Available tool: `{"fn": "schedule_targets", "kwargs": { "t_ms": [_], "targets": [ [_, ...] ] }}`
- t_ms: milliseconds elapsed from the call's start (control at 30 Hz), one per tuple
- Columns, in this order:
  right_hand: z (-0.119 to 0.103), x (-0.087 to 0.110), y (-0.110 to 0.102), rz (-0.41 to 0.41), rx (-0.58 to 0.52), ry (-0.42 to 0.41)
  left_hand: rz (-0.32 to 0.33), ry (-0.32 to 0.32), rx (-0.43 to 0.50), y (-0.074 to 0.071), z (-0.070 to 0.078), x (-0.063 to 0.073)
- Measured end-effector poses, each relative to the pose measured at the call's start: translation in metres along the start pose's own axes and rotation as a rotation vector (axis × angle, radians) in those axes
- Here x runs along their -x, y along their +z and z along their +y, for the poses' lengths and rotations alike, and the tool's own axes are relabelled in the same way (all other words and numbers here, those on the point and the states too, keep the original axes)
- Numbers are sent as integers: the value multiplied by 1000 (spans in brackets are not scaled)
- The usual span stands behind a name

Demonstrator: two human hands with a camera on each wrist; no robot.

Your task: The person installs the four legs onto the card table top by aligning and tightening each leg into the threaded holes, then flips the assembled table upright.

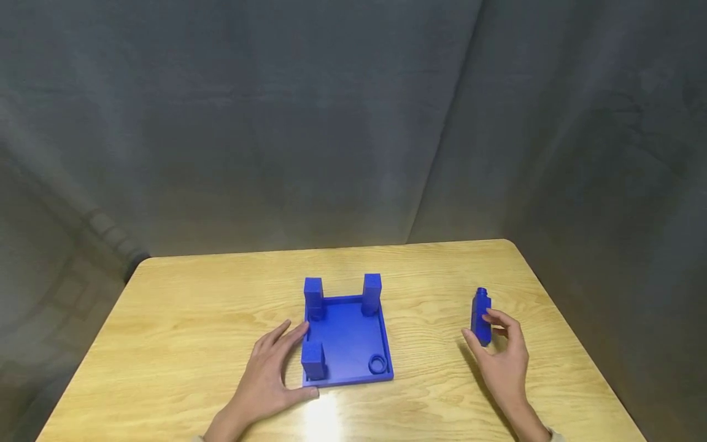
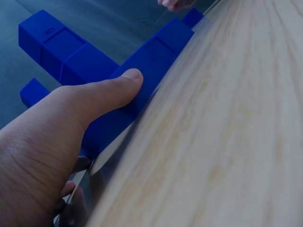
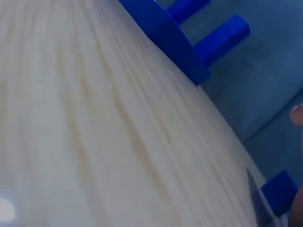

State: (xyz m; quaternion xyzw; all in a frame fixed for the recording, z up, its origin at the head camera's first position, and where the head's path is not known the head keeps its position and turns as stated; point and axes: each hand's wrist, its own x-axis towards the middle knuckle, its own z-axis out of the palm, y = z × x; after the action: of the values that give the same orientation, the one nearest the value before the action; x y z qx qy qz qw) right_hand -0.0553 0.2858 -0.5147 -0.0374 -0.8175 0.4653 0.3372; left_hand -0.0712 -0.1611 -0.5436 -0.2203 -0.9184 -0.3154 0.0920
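Note:
A square blue tray (image 1: pixel 345 334) with a low rim lies on the table. Blue square posts stand in its far left corner (image 1: pixel 313 294), far right corner (image 1: pixel 372 291) and near left corner (image 1: pixel 313 359). In the near right corner is a blue ring (image 1: pixel 378 364). My left hand (image 1: pixel 267 371) spans the near left corner: its thumb (image 2: pixel 109 92) presses the front wall, and its fingers touch the left side. Away to the right, a loose blue post (image 1: pixel 481 316) with a round neck lies on the table. My right hand (image 1: pixel 505 359) surrounds its near end, thumb and fingers spread apart.
The wooden table (image 1: pixel 193 307) has rounded far corners. Dark grey cloth (image 1: pixel 276 123) hangs behind it and at the sides. Bare wood separates the tray from the loose post.

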Motion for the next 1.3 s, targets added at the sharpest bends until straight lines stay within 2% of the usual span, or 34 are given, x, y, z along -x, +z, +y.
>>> {"fn": "schedule_targets", "kwargs": {
  "t_ms": [200,300,400,467,667,767,1033,1300],
  "targets": [
    [9,-1,-1,-11,142,108,8,10,3,0,0,-1],
    [8,-2,-2,-86,189,196,3,5,1,0,0,0],
    [9,-3,-4,-178,253,237,0,3,1,0,0,0],
    [10,-4,-5,-223,300,226,0,0,2,0,0,1],
    [14,-3,-6,-248,405,122,4,-4,6,0,1,0],
    [15,-2,-6,-249,396,119,3,-5,5,0,1,0],
    [12,-3,-6,-225,346,183,-9,-18,-1,-1,0,2],
    [6,-3,-8,-103,264,258,-8,-17,0,-1,1,1]
  ]
}}
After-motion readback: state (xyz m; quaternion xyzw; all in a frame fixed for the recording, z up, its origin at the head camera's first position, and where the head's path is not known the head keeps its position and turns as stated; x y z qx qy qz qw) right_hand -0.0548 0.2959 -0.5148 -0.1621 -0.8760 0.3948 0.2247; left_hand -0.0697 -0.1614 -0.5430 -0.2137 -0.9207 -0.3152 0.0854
